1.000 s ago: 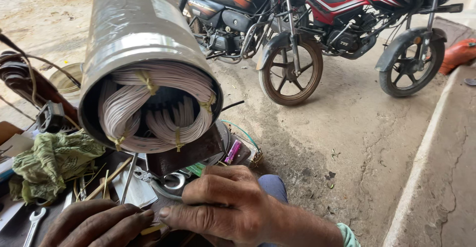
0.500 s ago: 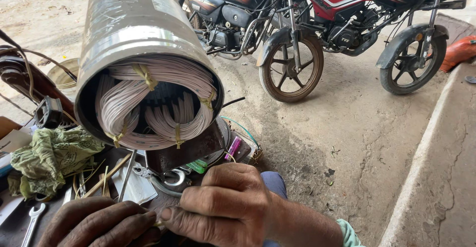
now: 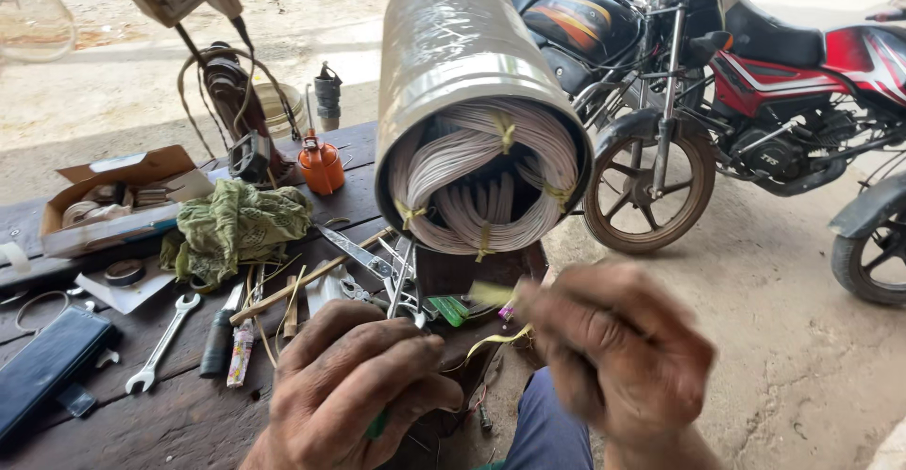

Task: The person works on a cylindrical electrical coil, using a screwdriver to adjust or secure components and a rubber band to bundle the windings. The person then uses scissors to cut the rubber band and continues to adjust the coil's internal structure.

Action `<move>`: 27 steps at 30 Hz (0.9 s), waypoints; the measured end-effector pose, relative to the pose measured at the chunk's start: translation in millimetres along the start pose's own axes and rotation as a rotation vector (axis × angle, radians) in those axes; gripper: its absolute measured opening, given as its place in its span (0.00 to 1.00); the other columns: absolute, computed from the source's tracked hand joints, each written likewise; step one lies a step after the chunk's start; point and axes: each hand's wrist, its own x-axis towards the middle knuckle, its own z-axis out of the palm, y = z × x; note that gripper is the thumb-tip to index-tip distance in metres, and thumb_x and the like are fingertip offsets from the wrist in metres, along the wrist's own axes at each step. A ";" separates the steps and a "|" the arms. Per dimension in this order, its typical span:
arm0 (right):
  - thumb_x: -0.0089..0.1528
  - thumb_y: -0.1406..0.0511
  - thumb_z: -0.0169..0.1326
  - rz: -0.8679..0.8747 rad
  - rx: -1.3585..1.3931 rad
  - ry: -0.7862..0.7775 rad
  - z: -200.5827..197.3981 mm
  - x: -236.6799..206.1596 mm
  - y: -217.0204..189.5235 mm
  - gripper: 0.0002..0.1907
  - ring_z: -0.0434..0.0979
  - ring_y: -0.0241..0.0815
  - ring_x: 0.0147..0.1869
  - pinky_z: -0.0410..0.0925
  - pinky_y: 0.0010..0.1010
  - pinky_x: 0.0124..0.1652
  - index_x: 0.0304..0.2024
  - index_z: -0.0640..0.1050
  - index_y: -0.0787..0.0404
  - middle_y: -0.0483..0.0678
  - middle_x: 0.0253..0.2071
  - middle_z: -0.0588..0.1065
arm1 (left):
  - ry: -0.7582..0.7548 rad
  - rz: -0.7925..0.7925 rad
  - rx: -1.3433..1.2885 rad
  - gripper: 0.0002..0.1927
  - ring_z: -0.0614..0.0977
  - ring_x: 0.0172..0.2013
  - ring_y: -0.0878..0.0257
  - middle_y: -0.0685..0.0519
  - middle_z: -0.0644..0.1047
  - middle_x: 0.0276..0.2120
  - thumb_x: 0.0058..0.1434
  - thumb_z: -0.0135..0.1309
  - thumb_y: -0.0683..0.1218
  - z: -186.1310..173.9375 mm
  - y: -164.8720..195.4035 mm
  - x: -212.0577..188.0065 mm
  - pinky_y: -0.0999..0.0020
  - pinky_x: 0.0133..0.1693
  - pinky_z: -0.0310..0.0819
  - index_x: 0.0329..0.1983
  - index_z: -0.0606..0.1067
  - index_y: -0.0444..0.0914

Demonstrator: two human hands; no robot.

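Two hands work at the counter's (image 3: 189, 423) near edge, below the stator (image 3: 472, 102), which lies on its side with the open end facing the person so its tied white windings (image 3: 486, 182) can be reached. Spanner (image 3: 162, 343) and green rag (image 3: 241, 225) lie leftward. Left hand (image 3: 354, 390) is curled, pinching something green. Right hand (image 3: 618, 352), blurred, grips a pale yellow strip (image 3: 491, 293), raised toward the windings

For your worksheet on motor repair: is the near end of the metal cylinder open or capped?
Open. The metal cylinder shows pale wire coils bound with yellowish ties at its uncovered end.
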 end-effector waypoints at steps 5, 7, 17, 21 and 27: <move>0.58 0.71 0.64 -0.369 -0.574 -0.321 -2.6 41.0 12.7 0.11 0.78 0.40 0.37 0.75 0.32 0.33 0.44 0.85 0.61 0.47 0.38 0.76 | -0.082 0.058 0.027 0.18 0.82 0.38 0.56 0.51 0.81 0.38 0.56 0.71 0.50 -2.8 -1.7 -2.9 0.62 0.39 0.78 0.44 0.78 0.37; 0.57 0.70 0.64 -0.402 -0.614 -0.378 2.0 49.7 11.0 0.12 0.79 0.42 0.38 0.75 0.34 0.36 0.44 0.85 0.62 0.46 0.39 0.77 | -0.089 0.071 0.028 0.19 0.82 0.39 0.55 0.51 0.80 0.39 0.57 0.70 0.50 -4.9 -2.0 -3.8 0.62 0.40 0.78 0.44 0.78 0.37; 0.52 0.70 0.63 -0.299 -0.666 -0.460 19.0 64.6 -7.3 0.17 0.80 0.47 0.42 0.75 0.38 0.39 0.45 0.84 0.61 0.47 0.43 0.77 | -0.075 0.049 -0.036 0.21 0.81 0.40 0.55 0.51 0.80 0.43 0.57 0.70 0.50 -13.9 -5.4 -7.7 0.62 0.40 0.78 0.49 0.78 0.36; 0.51 0.71 0.63 -0.274 -0.731 -0.443 23.7 60.2 -7.9 0.18 0.80 0.48 0.41 0.74 0.39 0.38 0.45 0.83 0.60 0.47 0.42 0.77 | -0.040 0.047 -0.024 0.22 0.81 0.41 0.55 0.50 0.80 0.43 0.56 0.71 0.51 -11.7 -6.3 -10.1 0.61 0.41 0.79 0.48 0.77 0.36; 0.53 0.69 0.65 -0.253 -0.775 -0.421 29.3 57.3 -8.0 0.15 0.80 0.49 0.39 0.73 0.39 0.35 0.44 0.83 0.62 0.49 0.39 0.76 | -0.010 0.027 -0.023 0.24 0.82 0.42 0.55 0.50 0.80 0.43 0.57 0.70 0.50 -7.6 -3.7 -13.7 0.61 0.42 0.79 0.50 0.76 0.35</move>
